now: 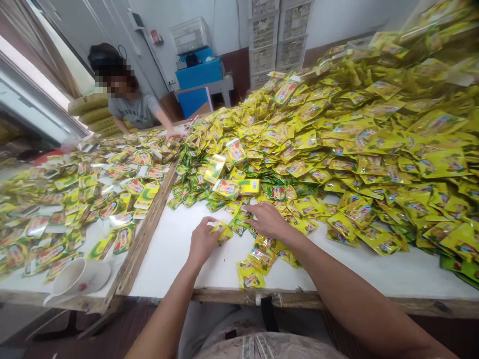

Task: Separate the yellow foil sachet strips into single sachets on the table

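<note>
My left hand [204, 242] is closed, thumb and fingers pinching a small yellow packet [223, 233] just above the white tabletop. To its right, my right hand [267, 219] reaches over the near edge of the heap. Its fingers are stretched out and slightly apart, with the tips at a green packet [240, 223]; whether they grip it is not clear. Below that hand lie several loose yellow packets [250, 274], close to the table's front edge. Beyond both hands, printed yellow-and-green boxes [226, 188] rest on the green packets.
A large heap of yellow packets [374, 149] fills the right side. A wooden strip [149, 229] divides the table; left of it lie many printed boxes [112, 199] and a white cup [80, 276] on its side. Across the table, a person [136, 107] in grey reaches toward the boxes.
</note>
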Demonstrator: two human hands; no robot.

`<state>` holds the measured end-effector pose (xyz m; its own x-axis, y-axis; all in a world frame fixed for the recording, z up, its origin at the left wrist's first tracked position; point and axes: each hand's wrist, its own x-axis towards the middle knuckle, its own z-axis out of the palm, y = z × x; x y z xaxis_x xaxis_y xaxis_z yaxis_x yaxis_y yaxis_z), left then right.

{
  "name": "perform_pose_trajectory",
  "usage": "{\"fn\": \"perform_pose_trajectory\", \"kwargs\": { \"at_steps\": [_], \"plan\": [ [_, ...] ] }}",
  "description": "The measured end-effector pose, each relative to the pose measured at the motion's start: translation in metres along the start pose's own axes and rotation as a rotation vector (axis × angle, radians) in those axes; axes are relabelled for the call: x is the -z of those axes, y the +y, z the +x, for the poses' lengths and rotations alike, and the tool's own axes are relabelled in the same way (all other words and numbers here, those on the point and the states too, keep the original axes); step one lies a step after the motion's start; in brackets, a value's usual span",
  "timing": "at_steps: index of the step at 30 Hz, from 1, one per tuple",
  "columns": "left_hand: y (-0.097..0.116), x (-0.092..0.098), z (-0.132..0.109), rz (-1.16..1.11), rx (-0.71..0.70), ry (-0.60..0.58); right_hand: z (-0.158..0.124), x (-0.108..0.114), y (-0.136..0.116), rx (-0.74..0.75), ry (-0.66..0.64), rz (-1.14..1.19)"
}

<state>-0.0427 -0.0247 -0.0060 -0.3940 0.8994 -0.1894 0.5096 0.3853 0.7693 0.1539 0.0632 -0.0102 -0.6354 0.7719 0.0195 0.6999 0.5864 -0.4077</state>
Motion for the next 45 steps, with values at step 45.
{"fn": "perform_pose_trajectory", "kwargs": {
  "at_steps": [45],
  "plan": [
    [0.084, -0.025, 0.090, 0.326, -0.093, 0.214, -0.005, 0.006, -0.008, -0.250, 0.114, 0.118]
  ]
}}
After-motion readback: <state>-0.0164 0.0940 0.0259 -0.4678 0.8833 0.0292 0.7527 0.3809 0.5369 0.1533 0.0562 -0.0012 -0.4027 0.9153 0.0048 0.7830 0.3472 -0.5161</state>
